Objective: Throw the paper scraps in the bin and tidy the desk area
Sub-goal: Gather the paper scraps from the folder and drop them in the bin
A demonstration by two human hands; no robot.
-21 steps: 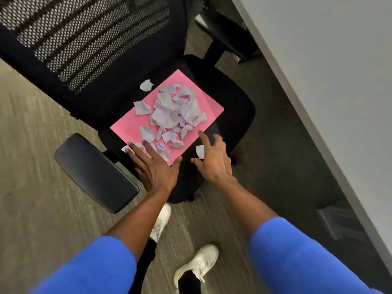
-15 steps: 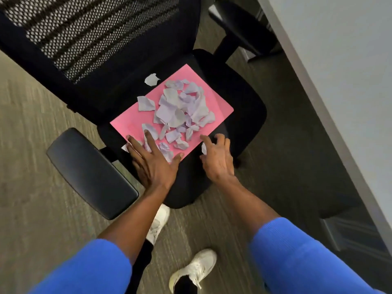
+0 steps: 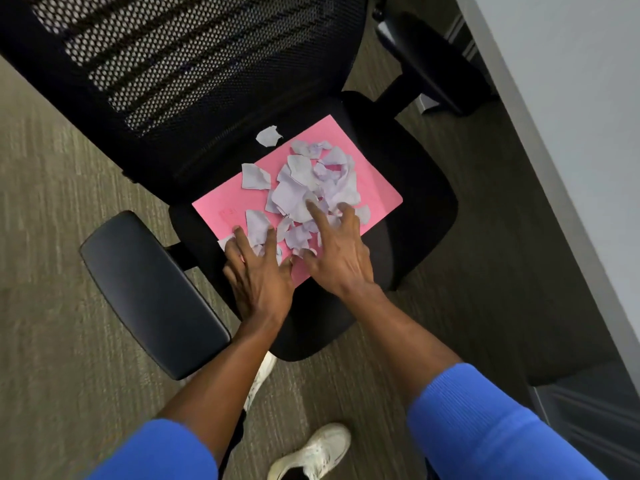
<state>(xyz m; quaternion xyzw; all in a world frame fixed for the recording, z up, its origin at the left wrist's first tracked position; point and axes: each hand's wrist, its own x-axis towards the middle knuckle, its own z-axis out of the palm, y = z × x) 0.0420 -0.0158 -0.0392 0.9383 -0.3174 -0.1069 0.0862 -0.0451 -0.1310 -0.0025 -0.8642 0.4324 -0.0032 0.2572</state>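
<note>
On the seat of a black mesh-backed office chair [image 3: 408, 188] lies a pink paper sheet [image 3: 374, 188] heaped with torn pale lilac paper scraps [image 3: 311, 188]. The left hand [image 3: 259, 275] and right hand [image 3: 337, 258] press flat, fingers splayed, gripping nothing. Faint print on the sheet is unreadable.

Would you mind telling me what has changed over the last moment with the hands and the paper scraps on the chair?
The right hand moved from the seat beside the pink sheet onto it, fingers spread over the paper scraps; the loose scrap it was reaching for on the seat is no longer visible. The left hand stayed flat on the sheet's near corner. The sheet, the pile and the stray scrap near the backrest stayed put.
</note>
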